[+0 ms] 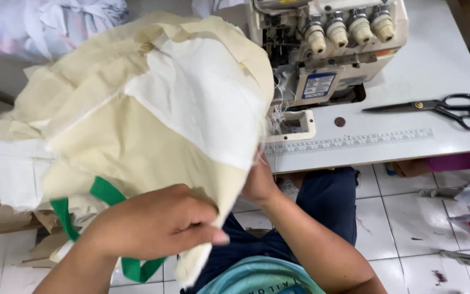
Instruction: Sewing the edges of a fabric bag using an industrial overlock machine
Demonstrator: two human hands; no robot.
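the left hand point(156, 220) pinches the lower corner of the cream and white cloth bag point(153, 114), thumb pressed over the fabric, its grip closed beside a green strap point(104, 191). the right hand point(258, 182) holds the bag's right edge, fingers hidden behind it, so i cannot tell that grip. the bag hangs above the lap, left of the sewing machine point(322, 49); its frayed edge could snag there. on the white surface point(441, 60) lie black scissors point(436, 106); beyond, tiled floor point(403, 218) with scraps.
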